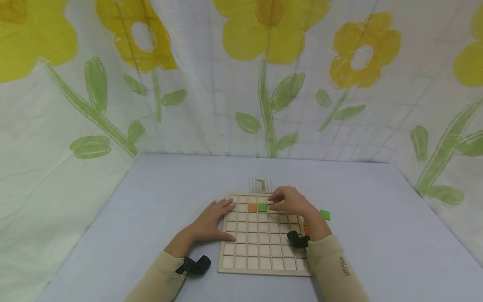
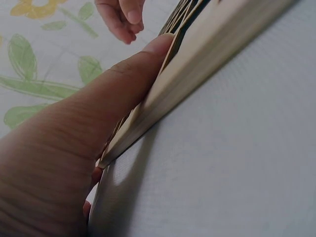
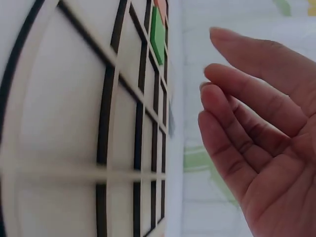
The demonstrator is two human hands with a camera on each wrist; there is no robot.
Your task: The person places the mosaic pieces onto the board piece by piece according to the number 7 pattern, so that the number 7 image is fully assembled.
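Note:
A wooden grid board (image 1: 264, 269) lies on the table with an orange tile (image 1: 252, 207) and a green tile (image 1: 262, 207) side by side in its upper cells. My left hand (image 1: 211, 222) rests at the board's left edge, fingers extended and thumb over the rim; the left wrist view shows that thumb (image 2: 123, 84) on the frame. Over the board's upper right hovers my right hand (image 1: 292, 200), just right of the green tile. In the right wrist view its loosely bent fingers (image 3: 232, 133) hold nothing, apart from the board surface.
A small card (image 1: 260, 185) printed with a grid pattern lies just behind the board. Right of the board are a loose green tile (image 1: 325, 214) and orange pieces (image 1: 306, 230), partly hidden by the right arm. A flower-patterned curtain (image 1: 203, 105) hangs behind the table.

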